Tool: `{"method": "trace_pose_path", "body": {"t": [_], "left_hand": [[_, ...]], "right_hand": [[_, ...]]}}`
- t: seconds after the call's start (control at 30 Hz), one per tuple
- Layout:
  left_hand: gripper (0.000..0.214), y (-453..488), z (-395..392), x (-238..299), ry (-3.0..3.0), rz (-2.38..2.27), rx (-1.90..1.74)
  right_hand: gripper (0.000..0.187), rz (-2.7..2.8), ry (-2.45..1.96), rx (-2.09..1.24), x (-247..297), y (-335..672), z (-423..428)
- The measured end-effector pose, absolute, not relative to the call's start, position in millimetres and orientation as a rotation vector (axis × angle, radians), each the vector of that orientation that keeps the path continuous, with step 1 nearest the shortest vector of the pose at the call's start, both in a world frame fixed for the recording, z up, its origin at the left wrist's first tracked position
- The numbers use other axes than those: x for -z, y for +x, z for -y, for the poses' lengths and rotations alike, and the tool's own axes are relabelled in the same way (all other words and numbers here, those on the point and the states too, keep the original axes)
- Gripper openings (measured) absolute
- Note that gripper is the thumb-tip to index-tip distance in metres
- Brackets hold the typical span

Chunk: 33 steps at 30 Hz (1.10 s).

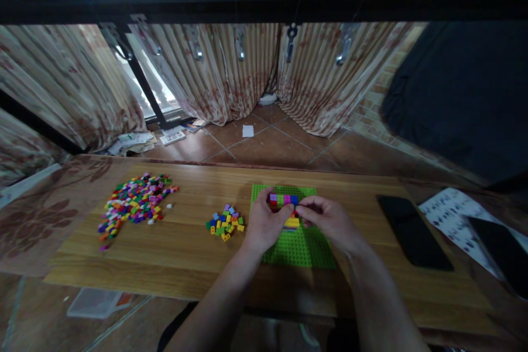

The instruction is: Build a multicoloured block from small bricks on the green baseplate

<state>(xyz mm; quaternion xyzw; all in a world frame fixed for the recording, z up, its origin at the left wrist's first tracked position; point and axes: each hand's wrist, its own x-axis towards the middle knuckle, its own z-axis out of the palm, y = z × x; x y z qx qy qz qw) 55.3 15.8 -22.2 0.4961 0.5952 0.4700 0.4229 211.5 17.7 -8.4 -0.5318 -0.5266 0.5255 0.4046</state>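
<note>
Wooden tabletop (177, 264) with careful joining work on it

At the left lies a wide heap of loose bricks (134, 201) in many colours. To the right of it, well apart, is a smaller pile (225, 224), mostly yellow, blue and green. Next comes the left hand (266, 223), grasping a brick assembly (284, 198) by its left part, with the thumb along the near side. This assembly is over the far half of the green baseplate (297, 256); whether it is fixed on the studs, I cannot tell. Its long axis runs from left to right, with a purple end pointing left and a blue end pointing right. Some yellow bricks (292, 223) show on its near side. At the blue end, the right hand (322, 212) has thumb and fingertips close together; whether they pinch a piece, I cannot tell. In my judgement, the step in hand is fitting or adjusting bricks at this end, and the next move calls for good alignment, then an even press while the left hand gives support. Farther right are a black slab (414, 231) and a printed sheet (443, 209)
</note>
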Motion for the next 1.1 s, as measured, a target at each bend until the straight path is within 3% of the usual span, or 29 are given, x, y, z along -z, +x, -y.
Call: {"method": "trace_pose_path", "body": {"t": [0.63, 1.1], "left_hand": [[0.051, 53, -11, 32, 1.329, -1.443, -1.227], [0.030, -9, -35, 21, 1.032, -1.392, -1.510]], "right_hand": [[0.040, 1.153, -1.369, -1.417, 6, 212, -17], [0.032, 0.899, -1.285, -1.151, 3, 214, -25]]}}
